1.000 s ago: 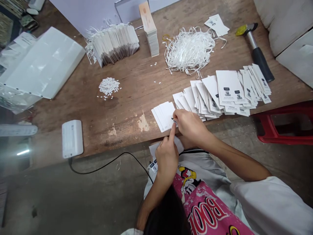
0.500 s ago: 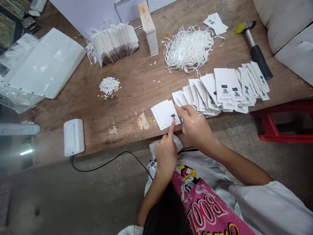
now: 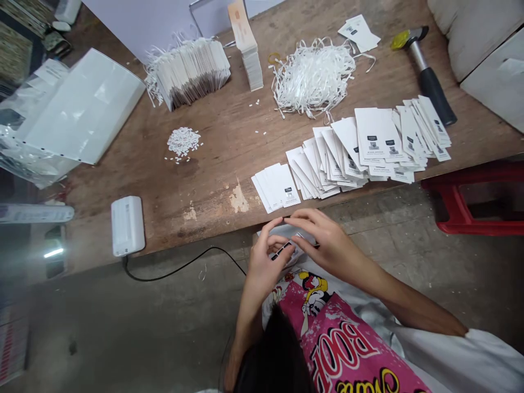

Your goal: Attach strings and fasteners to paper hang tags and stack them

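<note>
Just below the table's front edge, my left hand (image 3: 264,256) is curled round white printed cards (image 3: 281,251), its thumb lying on a dark printed label. My right hand (image 3: 329,237) closes in from the other side, fingertips close to those of my left hand. How many cards are between them I cannot make out, as the fingers cover them. On the table edge above my hands lies a small fan of white cards (image 3: 278,188). To its right spreads a larger overlapping row of printed cards (image 3: 372,142).
Behind lie a heap of white strings (image 3: 315,79), an orange-topped card stack (image 3: 251,63) and a row of strung tags (image 3: 196,73). Small white pieces (image 3: 183,142) form a pile. A hammer (image 3: 429,82) lies right; a white corded device (image 3: 127,226) sits left. A red stool (image 3: 462,202) stands right.
Both hands have pulled back from the fan of cards on the table to below its edge. They have come together around cards there; the fan stays on the table.
</note>
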Motion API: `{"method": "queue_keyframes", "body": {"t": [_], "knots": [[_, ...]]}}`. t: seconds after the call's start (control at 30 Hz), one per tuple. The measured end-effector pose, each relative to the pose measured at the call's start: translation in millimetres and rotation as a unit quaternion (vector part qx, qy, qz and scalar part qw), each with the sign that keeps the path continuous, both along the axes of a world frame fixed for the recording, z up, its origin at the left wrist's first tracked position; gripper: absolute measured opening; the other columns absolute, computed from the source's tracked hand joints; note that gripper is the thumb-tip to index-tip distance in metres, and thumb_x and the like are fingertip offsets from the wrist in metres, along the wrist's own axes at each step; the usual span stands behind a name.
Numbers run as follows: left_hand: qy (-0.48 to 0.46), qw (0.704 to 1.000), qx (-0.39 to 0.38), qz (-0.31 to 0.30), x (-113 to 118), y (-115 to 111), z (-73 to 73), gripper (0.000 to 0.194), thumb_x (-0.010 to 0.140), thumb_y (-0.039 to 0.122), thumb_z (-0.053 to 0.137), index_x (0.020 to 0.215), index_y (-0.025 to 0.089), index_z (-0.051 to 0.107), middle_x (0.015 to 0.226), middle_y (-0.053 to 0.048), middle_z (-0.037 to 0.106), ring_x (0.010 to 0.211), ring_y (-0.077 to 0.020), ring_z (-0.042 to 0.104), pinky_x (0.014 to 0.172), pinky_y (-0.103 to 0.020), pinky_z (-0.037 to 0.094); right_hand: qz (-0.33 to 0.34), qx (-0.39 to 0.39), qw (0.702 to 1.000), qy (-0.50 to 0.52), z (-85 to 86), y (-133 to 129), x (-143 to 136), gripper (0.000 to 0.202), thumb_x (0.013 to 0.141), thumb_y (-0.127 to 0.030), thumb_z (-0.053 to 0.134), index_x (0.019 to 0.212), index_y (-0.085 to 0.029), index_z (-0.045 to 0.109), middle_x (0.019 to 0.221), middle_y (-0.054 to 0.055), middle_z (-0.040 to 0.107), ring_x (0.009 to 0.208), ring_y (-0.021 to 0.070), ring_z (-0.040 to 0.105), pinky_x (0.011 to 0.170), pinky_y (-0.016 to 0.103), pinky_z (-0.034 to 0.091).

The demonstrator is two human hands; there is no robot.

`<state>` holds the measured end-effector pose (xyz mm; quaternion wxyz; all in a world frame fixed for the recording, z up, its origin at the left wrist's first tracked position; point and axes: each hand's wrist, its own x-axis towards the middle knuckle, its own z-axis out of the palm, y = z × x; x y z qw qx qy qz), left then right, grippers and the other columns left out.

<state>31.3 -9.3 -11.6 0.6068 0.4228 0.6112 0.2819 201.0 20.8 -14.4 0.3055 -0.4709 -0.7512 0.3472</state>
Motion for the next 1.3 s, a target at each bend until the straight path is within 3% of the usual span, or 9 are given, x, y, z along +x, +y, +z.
{"method": "queue_keyframes", "body": {"t": [0.17, 0.27, 0.33, 0.43, 0.53, 0.73, 0.93, 1.07, 1.3], "knots": [[-0.097, 0.994, -0.048, -0.024, -5.2, -2.2, 7.7, 0.055, 0.077, 0.025, 0.072, 0.127, 0.024, 0.049, 0.09, 0.0, 0.067, 0.086, -0.0125, 0.063, 0.08, -0.023, 0.048, -0.068, -0.251, 0.943, 0.208, -9.0, -11.3, 3.9, 0.017, 0.086, -0.024, 0.061, 0.101, -0.02, 0.065, 0.076, 0.0, 0.068, 0.069, 0.0126, 0.062, 0.066, 0.025, 0.05], [-0.074, 0.996, -0.036, -0.016, -4.1, -4.1, 9.6, 0.046, 0.076, 0.021, 0.072, 0.119, 0.024, 0.056, 0.085, 0.001, 0.066, 0.084, -0.0121, 0.064, 0.08, -0.021, 0.048, -0.104, -0.299, 0.908, 0.276, -13.5, -16.6, 1.7, 0.012, 0.084, -0.029, 0.065, 0.09, -0.019, 0.063, 0.073, 0.0, 0.066, 0.067, 0.0126, 0.061, 0.06, 0.024, 0.048], [-0.055, 0.998, -0.016, -0.017, -3.0, -5.5, 10.0, 0.041, 0.077, 0.02, 0.072, 0.115, 0.024, 0.059, 0.085, 0.001, 0.067, 0.084, -0.012, 0.064, 0.081, -0.021, 0.048, -0.123, -0.236, 0.93, 0.253, -14.7, -21.9, -0.5, 0.008, 0.084, -0.026, 0.064, 0.086, -0.019, 0.065, 0.079, 0.002, 0.065, 0.073, 0.0141, 0.062, 0.066, 0.027, 0.049], [-0.022, 1.0, 0.008, -0.02, -1.5, -7.5, 9.8, 0.038, 0.078, 0.019, 0.07, 0.114, 0.026, 0.061, 0.088, 0.001, 0.068, 0.086, -0.0114, 0.063, 0.084, -0.021, 0.047, -0.157, -0.02, 0.976, 0.148, -14.4, -31.6, -2.4, 0.009, 0.085, -0.015, 0.062, 0.087, -0.02, 0.069, 0.085, 0.005, 0.062, 0.084, 0.0161, 0.059, 0.074, 0.031, 0.048], [0.015, 0.999, 0.029, -0.012, 0.5, -8.6, 9.9, 0.034, 0.079, 0.017, 0.067, 0.112, 0.026, 0.062, 0.087, 0.001, 0.069, 0.085, -0.0109, 0.064, 0.085, -0.021, 0.047, -0.113, 0.099, 0.985, 0.081, -14.2, -40.3, -2.4, 0.02, 0.084, -0.008, 0.061, 0.098, -0.02, 0.069, 0.084, 0.005, 0.063, 0.084, 0.017, 0.056, 0.074, 0.033, 0.048], [0.025, 0.999, 0.028, -0.002, 7.3, -8.8, 12.2, 0.035, 0.077, 0.014, 0.068, 0.11, 0.025, 0.062, 0.081, 0.003, 0.07, 0.083, -0.0108, 0.066, 0.085, -0.021, 0.049, -0.085, 0.137, 0.985, 0.06, -16.9, -49.7, -6.1, 0.029, 0.084, -0.009, 0.063, 0.11, -0.021, 0.063, 0.092, 0.005, 0.071, 0.087, 0.0178, 0.064, 0.078, 0.036, 0.048], [-0.07, 0.995, -0.045, 0.056, 9.5, -8.6, 12.4, 0.044, 0.074, 0.019, 0.073, 0.115, 0.021, 0.056, 0.08, 0.001, 0.071, 0.078, -0.0111, 0.067, 0.075, -0.02, 0.051, -0.083, 0.245, 0.965, 0.043, -18.3, -48.9, -3.9, 0.032, 0.082, -0.005, 0.06, 0.111, -0.019, 0.066, 0.106, 0.011, 0.071, 0.1, 0.0221, 0.065, 0.082, 0.041, 0.05], [-0.119, 0.985, -0.081, 0.092, 10.4, -8.9, 10.6, 0.06, 0.068, 0.021, 0.079, 0.121, 0.02, 0.05, 0.078, 0.0, 0.072, 0.071, -0.0111, 0.067, 0.07, -0.02, 0.052, -0.03, 0.296, 0.954, 0.041, -20.7, -40.7, 2.8, 0.033, 0.082, -0.007, 0.062, 0.113, -0.016, 0.065, 0.098, 0.01, 0.074, 0.095, 0.0211, 0.066, 0.076, 0.038, 0.053], [-0.133, 0.984, -0.081, 0.087, 9.3, -5.6, 3.6, 0.064, 0.07, 0.029, 0.08, 0.125, 0.021, 0.048, 0.082, -0.002, 0.073, 0.072, -0.0115, 0.068, 0.072, -0.022, 0.053, 0.005, 0.283, 0.957, 0.06, -20.4, -28.5, 6.8, 0.03, 0.08, -0.005, 0.064, 0.109, -0.014, 0.067, 0.094, 0.01, 0.075, 0.092, 0.0199, 0.066, 0.073, 0.036, 0.056]]}}
